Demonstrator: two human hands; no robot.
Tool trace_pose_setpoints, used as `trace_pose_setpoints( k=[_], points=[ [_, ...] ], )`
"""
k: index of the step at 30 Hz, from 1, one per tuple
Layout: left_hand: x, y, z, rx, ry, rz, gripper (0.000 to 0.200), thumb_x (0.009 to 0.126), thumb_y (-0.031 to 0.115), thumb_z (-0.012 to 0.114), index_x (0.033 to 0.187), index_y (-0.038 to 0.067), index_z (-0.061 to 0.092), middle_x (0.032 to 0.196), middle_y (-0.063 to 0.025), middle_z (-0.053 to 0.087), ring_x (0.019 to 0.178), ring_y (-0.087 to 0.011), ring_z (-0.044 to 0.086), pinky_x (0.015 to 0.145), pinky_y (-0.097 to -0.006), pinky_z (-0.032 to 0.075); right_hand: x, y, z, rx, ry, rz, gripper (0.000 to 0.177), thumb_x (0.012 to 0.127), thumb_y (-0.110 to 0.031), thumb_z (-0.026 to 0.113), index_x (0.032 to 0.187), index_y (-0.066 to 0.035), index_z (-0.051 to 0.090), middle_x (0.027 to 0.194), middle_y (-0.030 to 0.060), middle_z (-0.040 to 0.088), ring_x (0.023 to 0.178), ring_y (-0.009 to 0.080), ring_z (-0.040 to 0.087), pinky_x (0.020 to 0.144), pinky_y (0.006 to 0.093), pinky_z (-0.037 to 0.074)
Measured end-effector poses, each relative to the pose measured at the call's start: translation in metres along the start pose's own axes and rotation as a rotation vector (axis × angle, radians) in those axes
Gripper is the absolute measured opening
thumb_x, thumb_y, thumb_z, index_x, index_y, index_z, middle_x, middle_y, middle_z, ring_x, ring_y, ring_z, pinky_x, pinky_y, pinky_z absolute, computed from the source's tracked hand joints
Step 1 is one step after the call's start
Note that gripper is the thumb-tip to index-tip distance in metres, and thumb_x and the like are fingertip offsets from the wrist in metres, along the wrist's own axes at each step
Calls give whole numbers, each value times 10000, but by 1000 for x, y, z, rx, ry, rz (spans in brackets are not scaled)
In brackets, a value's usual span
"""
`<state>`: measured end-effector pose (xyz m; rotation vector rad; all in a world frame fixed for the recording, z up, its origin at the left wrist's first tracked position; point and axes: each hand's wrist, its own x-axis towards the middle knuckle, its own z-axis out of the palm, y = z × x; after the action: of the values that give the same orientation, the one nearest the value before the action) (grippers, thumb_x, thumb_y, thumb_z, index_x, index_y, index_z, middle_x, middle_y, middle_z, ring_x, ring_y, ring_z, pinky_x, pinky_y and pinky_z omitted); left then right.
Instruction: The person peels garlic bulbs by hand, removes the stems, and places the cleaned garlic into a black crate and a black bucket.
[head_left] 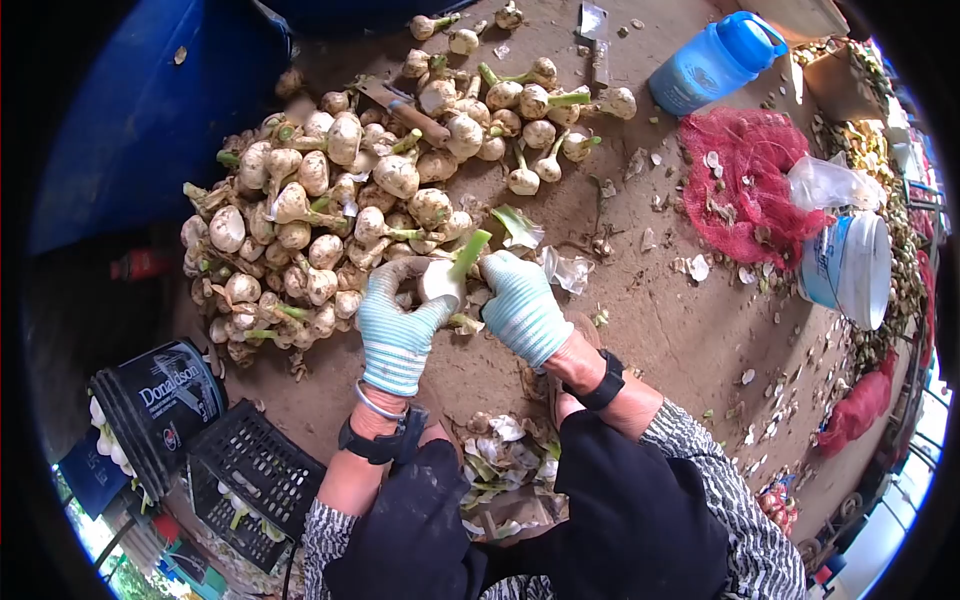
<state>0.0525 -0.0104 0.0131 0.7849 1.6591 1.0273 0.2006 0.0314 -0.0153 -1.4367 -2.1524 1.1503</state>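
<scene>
My left hand [396, 325], in a striped knit glove, is closed around a garlic bulb [440, 281] with white skin and a cut green stem pointing up to the right. Beside that stem is my gloved right hand [523, 310], its fingers curled together; what they hold, if anything, is hidden. Just beyond my hands spreads a large pile of soil-stained garlic bulbs [313, 172], several with short green stems. A loose piece of green and white peel [517, 228] lies above my right hand, and papery skin [567, 270] is to its right.
A wooden-handled blade [405, 110] rests on the pile. Farther off are a blue water jug [716, 62], a red mesh bag [745, 180] and a white bucket [863, 270]. At lower left stand a black Donaldson bucket [165, 400] and a black crate [258, 465]. Peelings [503, 450] lie between my legs.
</scene>
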Motion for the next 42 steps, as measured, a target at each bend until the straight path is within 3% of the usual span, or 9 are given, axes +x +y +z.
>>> trace_pose_setpoints(
  k=[4,10,16,21,23,34,37,41,42],
  points=[
    [3,1,-5,-73,-51,-78,390,648,-35,688,1009,-17,542,935,-95,597,814,-165,602,717,-259,522,0,6,5,58,62,13,126,688,-56,574,793,7,545,745,218,560,682,379,550,618,411,455],
    [13,-11,-28,-462,-207,-245,437,669,-10,634,1086,-42,507,938,-128,605,812,-221,622,740,-303,529,5,2,-15,904,-249,522,233,790,-171,602,948,0,584,651,1,547,580,59,473,494,247,407],
    [16,-22,-25,-488,-3,-258,190,768,80,671,933,31,591,758,-3,598,535,-41,464,439,-161,343,0,6,18,724,-165,335,246,794,-150,567,986,4,576,683,55,595,585,100,530,520,261,441],
    [10,-24,-27,-528,-48,-312,198,779,113,667,948,37,599,738,15,585,526,-34,436,454,-156,333,1,7,6,761,-190,420,340,803,-302,604,904,14,530,725,149,579,693,193,546,646,320,451],
    [11,-22,-24,-461,-56,-278,193,789,131,659,949,35,607,742,11,589,549,-32,457,463,-155,333,2,26,40,631,-14,152,424,782,-380,621,843,20,494,694,143,545,649,180,525,587,319,441],
    [10,-19,-4,-579,97,-324,177,765,60,668,924,29,598,771,-15,608,616,-92,568,520,-196,459,5,-24,3,615,-169,215,521,709,-421,676,902,39,527,732,196,588,652,278,601,602,367,481],
    [6,-13,2,-810,106,-343,195,761,65,669,929,17,582,788,-50,608,664,-143,591,595,-233,497,12,-35,-7,151,-144,130,499,699,-420,670,847,40,544,741,221,589,690,342,597,637,385,479],
    [6,-14,-4,-848,149,-329,165,781,76,654,919,15,587,755,-41,597,658,-133,588,551,-212,482,15,-28,-14,229,-140,-50,350,745,-313,624,855,15,579,733,223,591,676,349,595,621,390,481],
    [7,-17,-8,-815,139,-321,158,785,78,651,916,14,589,741,-33,593,641,-121,584,524,-197,468,10,-27,-16,524,-187,154,250,762,-201,604,925,-12,591,727,216,596,656,306,606,603,370,484]
  ],
)
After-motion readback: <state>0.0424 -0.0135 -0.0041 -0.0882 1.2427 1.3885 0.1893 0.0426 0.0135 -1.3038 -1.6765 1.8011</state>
